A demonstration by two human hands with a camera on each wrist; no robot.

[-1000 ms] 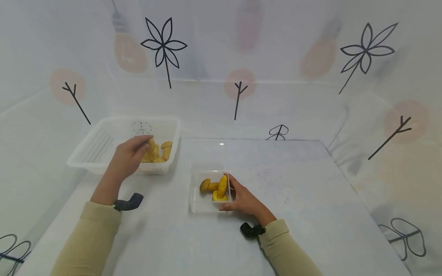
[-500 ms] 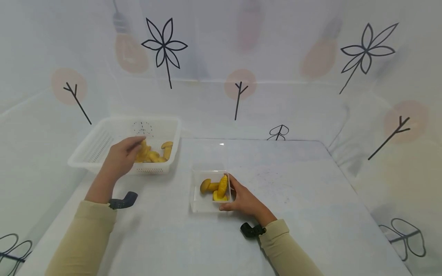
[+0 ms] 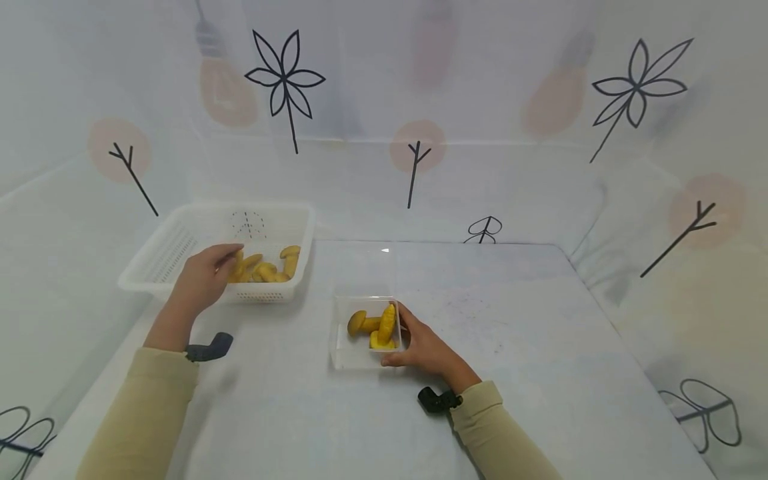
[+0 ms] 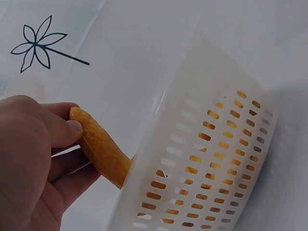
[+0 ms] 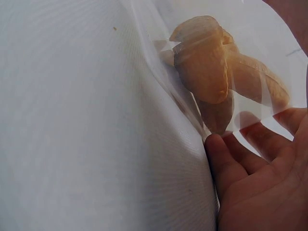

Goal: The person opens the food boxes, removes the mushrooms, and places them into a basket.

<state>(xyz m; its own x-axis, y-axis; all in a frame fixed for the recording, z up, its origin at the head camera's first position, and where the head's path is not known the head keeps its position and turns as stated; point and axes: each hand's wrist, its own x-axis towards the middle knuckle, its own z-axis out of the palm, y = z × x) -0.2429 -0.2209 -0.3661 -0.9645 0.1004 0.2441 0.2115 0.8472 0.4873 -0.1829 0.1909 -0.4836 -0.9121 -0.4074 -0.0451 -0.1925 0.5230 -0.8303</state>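
Observation:
At the near wall of a white plastic basket [image 3: 157, 288], my left hand [image 3: 203, 280] pinches a yellow mushroom [image 4: 102, 148] between thumb and fingers. Its lower end passes behind the basket wall in the left wrist view. Other yellow mushrooms [image 3: 291, 261] lie in the basket's right part. My right hand [image 3: 427, 348] grips the right side of a clear plastic box [image 3: 347, 357], thumb at the near side and fingers along the far side. Inside the box are a brown-capped mushroom [image 3: 357, 323] lying sideways and a bright yellow one [image 3: 387, 324] tilted against the right wall.
A white cloth-covered table [image 3: 516, 373] bears both containers. The box's clear lid [image 3: 363, 268] seems to lie folded back behind it. Printed white sheeting [image 3: 360, 187] rises at the back and sides. A black wrist camera [image 3: 211, 348] sits on the left wrist.
My left hand has shifted left and slightly down along the basket, uncovering more of the mushrooms to its right. My right hand and the box have stayed in place.

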